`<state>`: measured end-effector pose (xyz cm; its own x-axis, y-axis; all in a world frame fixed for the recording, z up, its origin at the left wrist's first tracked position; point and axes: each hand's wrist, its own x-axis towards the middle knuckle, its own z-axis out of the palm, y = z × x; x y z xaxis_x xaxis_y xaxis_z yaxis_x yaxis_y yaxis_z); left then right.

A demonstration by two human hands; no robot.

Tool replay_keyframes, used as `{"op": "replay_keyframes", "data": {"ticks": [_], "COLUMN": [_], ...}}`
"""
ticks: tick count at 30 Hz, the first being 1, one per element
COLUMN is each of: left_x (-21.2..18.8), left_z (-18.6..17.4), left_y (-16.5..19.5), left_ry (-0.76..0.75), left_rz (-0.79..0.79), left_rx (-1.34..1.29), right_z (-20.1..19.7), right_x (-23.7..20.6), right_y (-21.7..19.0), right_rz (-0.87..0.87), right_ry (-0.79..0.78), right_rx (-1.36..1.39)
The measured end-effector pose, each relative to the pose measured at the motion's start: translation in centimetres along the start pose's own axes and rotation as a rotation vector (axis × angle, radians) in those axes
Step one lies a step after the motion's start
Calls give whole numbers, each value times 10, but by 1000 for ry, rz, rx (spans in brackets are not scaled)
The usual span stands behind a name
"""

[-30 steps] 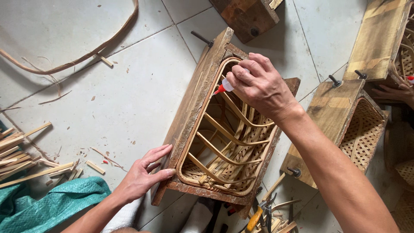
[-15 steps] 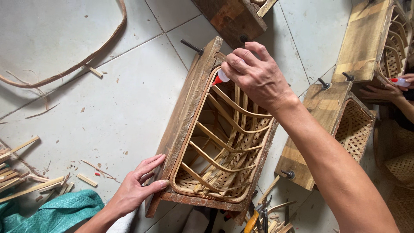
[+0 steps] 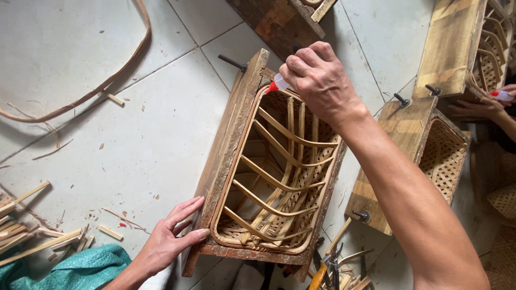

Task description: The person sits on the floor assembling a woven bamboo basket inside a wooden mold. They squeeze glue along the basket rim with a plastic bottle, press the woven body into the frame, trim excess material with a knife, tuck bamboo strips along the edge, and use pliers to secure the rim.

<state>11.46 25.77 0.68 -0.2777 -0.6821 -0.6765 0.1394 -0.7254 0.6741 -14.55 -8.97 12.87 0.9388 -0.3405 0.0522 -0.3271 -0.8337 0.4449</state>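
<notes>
A worn wooden mould frame lies on the tiled floor with a woven rattan basket fitted inside it. My left hand rests flat on the frame's near left corner, fingers spread against the wood. My right hand is over the frame's far end and grips a small glue bottle with a red nozzle. The nozzle touches the basket's far rim.
A second wooden mould with a woven basket lies to the right, and a third at the top right, where another person's hand holds a small bottle. A bent rattan strip, bamboo offcuts, green cloth and pliers lie around.
My right hand with the glue bottle has moved left along the basket's far rim. My left hand has stayed on the frame's near corner.
</notes>
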Motion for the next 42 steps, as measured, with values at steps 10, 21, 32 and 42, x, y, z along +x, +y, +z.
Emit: {"op": "replay_keyframes", "data": {"ticks": [10, 21, 32, 42], "left_x": [-2, 2, 4, 8], "left_z": [6, 15, 12, 12], "left_y": [-2, -2, -11, -19], "left_ry": [10, 59, 58, 90], "left_rz": [49, -104, -93, -132], "left_rx": [-6, -67, -74, -60], "right_z": [-3, 6, -1, -5], "right_x": [-111, -116, -103, -141], "right_y": [-37, -52, -49, -47], "right_rz": [696, 711, 663, 706], "right_ry": [-97, -29, -53, -53], "right_rx": [356, 329, 248, 175]}}
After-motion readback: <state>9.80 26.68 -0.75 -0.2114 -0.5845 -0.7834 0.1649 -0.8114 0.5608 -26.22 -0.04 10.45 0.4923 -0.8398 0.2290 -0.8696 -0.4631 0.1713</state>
